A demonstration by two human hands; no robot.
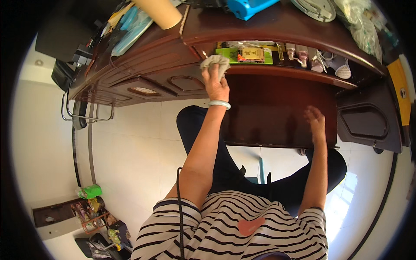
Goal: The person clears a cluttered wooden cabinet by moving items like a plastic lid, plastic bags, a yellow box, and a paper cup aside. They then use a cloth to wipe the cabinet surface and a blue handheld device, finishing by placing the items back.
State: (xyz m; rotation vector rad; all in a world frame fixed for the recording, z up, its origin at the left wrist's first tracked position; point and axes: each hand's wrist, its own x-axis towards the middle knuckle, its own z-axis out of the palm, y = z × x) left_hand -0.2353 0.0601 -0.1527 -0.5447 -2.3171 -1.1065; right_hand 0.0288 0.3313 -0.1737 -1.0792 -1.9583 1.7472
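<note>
My left hand (215,87), with a pale bangle at its wrist, grips a crumpled greyish cloth (215,61). The cloth is pressed against the left end of an open shelf in a dark wooden cabinet (266,31). Close to its right, a green flat box (229,58) and a yellow and red small box (251,54) lie on the shelf. My right hand (315,122), slightly blurred, hovers over or rests on a flat dark wooden panel (269,110) below the shelf; whether it touches is unclear. Nothing shows in its loosely bent fingers.
Pump bottles (302,54) and a white mesh-headed object (343,71) fill the shelf's right side. A cabinet door (364,120) stands swung out at right. Atop the furniture sit a cardboard tube (159,13), a blue plastic object (250,8) and plastic bags (360,29).
</note>
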